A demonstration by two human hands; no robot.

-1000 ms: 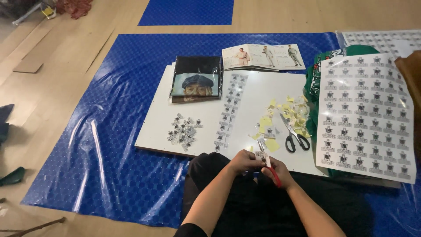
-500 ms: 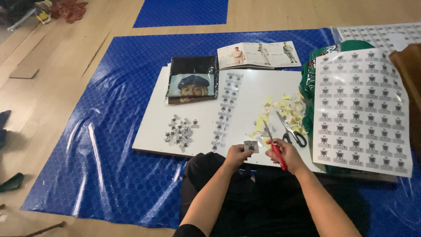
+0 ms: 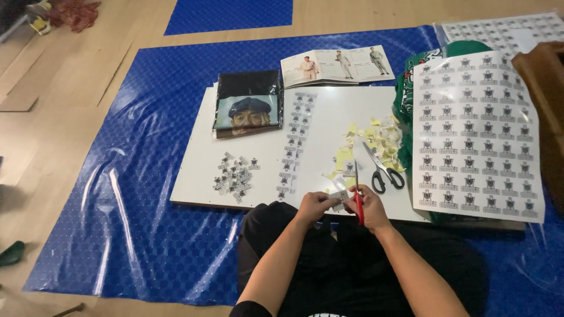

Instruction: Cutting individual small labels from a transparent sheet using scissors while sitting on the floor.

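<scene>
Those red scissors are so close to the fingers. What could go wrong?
The left hand pinches a tiny sticker piece right beside the blades of the red scissors in the right hand, so a fingertip might get nicked. A crooked snip could also cut into the printed design. The black scissors lie nearby among the yellow scraps, where a sleeve could knock them.

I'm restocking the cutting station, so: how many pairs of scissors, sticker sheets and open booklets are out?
Scissors: 2, red-handled pair in the right hand, black-handled pair on the white board
Sticker sheets: 2, near one, far one
Open booklets: 1
Total: 5
</scene>
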